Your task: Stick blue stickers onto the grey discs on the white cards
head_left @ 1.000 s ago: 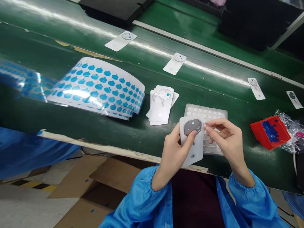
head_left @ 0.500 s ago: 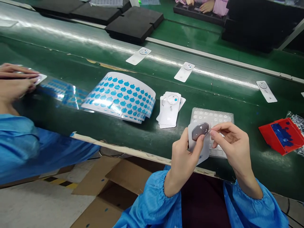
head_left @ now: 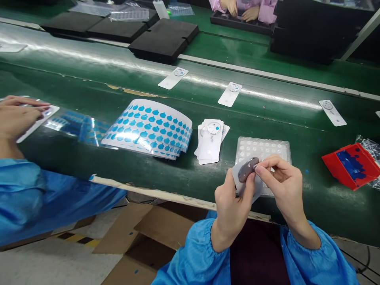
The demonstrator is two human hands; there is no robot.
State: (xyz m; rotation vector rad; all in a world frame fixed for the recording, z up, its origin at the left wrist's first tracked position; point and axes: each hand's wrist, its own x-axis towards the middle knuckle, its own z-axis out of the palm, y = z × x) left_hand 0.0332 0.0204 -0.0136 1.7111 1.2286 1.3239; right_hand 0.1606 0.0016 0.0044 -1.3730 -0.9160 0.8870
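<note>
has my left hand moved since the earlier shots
Yes. Judged against the clear tray, the left hand has shifted rightward and slightly toward the person, so it now sits closer below the tray's near left corner.

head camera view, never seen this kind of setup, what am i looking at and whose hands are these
This picture comes from one camera worn on a person's head, looking forward and down, so the two bare hands at the bottom are the wearer's own. The left hand holds a white card bearing a dark grey piece, and the right hand brings its fingertips to that piece. On the green conveyor belt lie a sheet of blue dots, a stack of white cards and a clear tray of small white rounds. At the far left, a co-worker's hand holds another card.
</note>
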